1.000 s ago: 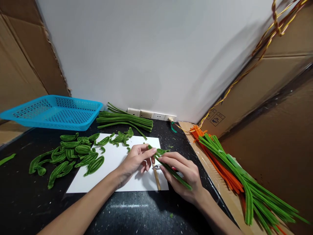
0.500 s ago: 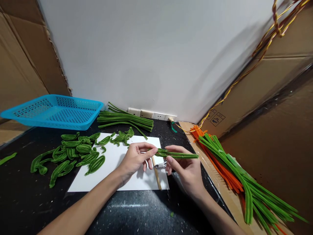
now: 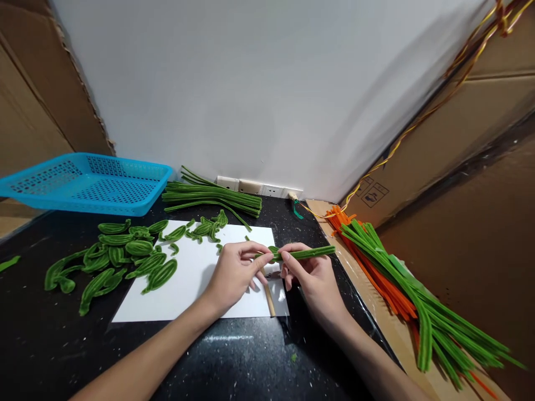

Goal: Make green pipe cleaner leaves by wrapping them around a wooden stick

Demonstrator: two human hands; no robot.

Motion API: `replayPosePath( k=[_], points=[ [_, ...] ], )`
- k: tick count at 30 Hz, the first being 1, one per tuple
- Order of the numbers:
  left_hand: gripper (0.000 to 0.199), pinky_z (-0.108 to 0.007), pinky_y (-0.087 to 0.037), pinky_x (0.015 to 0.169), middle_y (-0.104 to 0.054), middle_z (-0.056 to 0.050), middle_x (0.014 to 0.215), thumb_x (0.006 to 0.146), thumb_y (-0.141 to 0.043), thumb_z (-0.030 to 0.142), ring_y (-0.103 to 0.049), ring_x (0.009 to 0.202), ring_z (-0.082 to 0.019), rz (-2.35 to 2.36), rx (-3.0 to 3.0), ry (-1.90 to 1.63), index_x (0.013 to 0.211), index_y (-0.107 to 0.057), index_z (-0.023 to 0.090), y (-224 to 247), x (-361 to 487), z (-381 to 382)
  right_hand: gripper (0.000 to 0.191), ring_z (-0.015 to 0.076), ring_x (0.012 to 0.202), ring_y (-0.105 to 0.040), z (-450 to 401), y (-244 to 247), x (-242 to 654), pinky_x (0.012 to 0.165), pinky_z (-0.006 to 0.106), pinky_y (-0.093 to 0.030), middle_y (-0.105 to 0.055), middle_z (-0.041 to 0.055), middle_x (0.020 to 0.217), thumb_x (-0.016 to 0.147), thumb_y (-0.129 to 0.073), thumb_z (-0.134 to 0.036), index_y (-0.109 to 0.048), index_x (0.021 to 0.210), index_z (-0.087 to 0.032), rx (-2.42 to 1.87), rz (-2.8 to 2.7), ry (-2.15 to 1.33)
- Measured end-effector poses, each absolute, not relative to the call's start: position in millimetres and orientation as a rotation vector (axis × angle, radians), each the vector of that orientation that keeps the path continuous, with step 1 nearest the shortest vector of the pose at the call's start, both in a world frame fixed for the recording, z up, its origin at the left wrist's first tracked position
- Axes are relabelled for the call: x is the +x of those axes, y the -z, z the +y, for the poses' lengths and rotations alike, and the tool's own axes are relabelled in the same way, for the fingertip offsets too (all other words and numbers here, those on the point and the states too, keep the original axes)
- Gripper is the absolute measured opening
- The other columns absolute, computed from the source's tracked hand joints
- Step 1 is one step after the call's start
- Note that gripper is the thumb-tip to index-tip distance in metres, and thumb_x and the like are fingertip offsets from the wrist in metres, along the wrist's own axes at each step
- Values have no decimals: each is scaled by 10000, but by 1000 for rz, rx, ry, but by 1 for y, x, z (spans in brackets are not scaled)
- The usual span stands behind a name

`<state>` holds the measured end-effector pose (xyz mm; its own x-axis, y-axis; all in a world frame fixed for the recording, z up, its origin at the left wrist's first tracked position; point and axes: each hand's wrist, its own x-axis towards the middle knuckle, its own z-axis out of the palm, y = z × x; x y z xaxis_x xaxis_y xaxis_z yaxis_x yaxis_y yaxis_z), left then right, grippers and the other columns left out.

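Observation:
Green pipe cleaners (image 3: 315,253), lying side by side, stretch between my two hands above the white paper (image 3: 167,306). My left hand (image 3: 229,273) is closed in a pinch on their left end. Fingertips of my right hand (image 3: 315,281) pinch them just beside it, and the straight ends stick out to the right. A small leaf-like loop shows between the fingertips. Beneath the hands, a thin wooden stick (image 3: 270,301) rests on the paper, with something shiny by it that I cannot make out. Several leaf shapes bent from green pipe cleaners (image 3: 139,248) are heaped to the left.
A blue basket (image 3: 156,192) stands at the back left. Dark green pipe cleaners (image 3: 209,196) lie by the wall sockets (image 3: 271,191). Along the right, bright green pipe cleaners (image 3: 401,287) overlap orange ones (image 3: 382,284) on cardboard. Cardboard walls flank the black tabletop (image 3: 225,362).
My right hand has slid closer to my left along the pipe cleaners, and its thumb now presses on them. The bundle's free end has tipped up slightly. The whole view has shifted a little.

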<state>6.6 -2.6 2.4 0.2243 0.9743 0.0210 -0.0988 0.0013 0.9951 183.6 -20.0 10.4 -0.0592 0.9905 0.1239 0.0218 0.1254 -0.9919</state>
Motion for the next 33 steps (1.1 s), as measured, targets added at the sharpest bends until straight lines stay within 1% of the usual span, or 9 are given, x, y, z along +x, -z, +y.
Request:
replayPosePath(
  k=[4,6,10,13,18,22,26,31,33],
  points=[
    [446,-212,-466,331,-762,-118,796,769,-820,504,-691,476,-183,948,1195,-1121,930,-738,96,-2,5,0,302,94,474,-504,-20,-12,184,456,215,-412,-579,-28,588,900,-743,-456,-697,931,-159,-1109,-1326,-1053],
    [471,-220,-474,329,-774,-147,834,761,-825,515,-693,473,-189,940,1164,-1097,935,-728,88,-3,5,0,292,104,482,-518,-20,-11,185,464,226,-430,-579,-27,591,904,-738,-451,-701,946,-164,-1116,-1340,-1018],
    [475,-228,-511,364,-783,-175,870,764,-828,500,-721,510,-208,901,1132,-1042,960,-725,79,-6,5,-2,278,133,556,-595,-22,-8,186,512,249,-502,-661,13,712,900,-740,-443,-719,993,-181,-1133,-1425,-904],
    [477,-233,-522,377,-783,-171,854,781,-812,505,-726,515,-213,865,1128,-1011,988,-731,84,-7,6,-4,258,131,579,-610,-24,-6,186,523,242,-509,-698,30,778,919,-719,-437,-727,987,-188,-1159,-1466,-819],
    [472,-233,-509,366,-781,-168,843,776,-813,492,-722,504,-214,865,1131,-1046,999,-720,87,-7,9,-6,307,131,537,-587,-26,-8,188,492,243,-487,-673,23,712,948,-669,-479,-715,941,-176,-1213,-1479,-787],
    [439,-234,-492,357,-772,-140,823,784,-801,500,-704,484,-198,893,1165,-1097,943,-712,100,-10,9,-7,333,129,531,-582,-26,-11,189,492,241,-471,-661,22,679,950,-667,-483,-704,837,-172,-1250,-1520,-746],
    [369,-219,-464,376,-736,-79,736,770,-822,455,-668,486,-161,901,1181,-1168,880,-714,120,-15,9,-8,385,108,484,-536,-25,-15,188,479,232,-438,-618,7,600,944,-678,-489,-676,733,-167,-1169,-1469,-910],
    [409,-210,-461,412,-665,-15,625,755,-841,456,-585,473,-118,821,1111,-1066,976,-717,134,-13,11,-9,354,110,452,-540,-25,-16,186,445,229,-435,-624,-2,585,914,-713,-496,-698,771,-172,-1092,-1389,-1045],
    [395,-207,-456,406,-654,-18,628,775,-817,478,-566,475,-110,769,1105,-1015,935,-710,132,-9,13,-10,342,115,462,-546,-26,-14,185,446,235,-455,-631,-1,599,913,-714,-491,-704,776,-178,-1068,-1389,-1058]
  ],
)
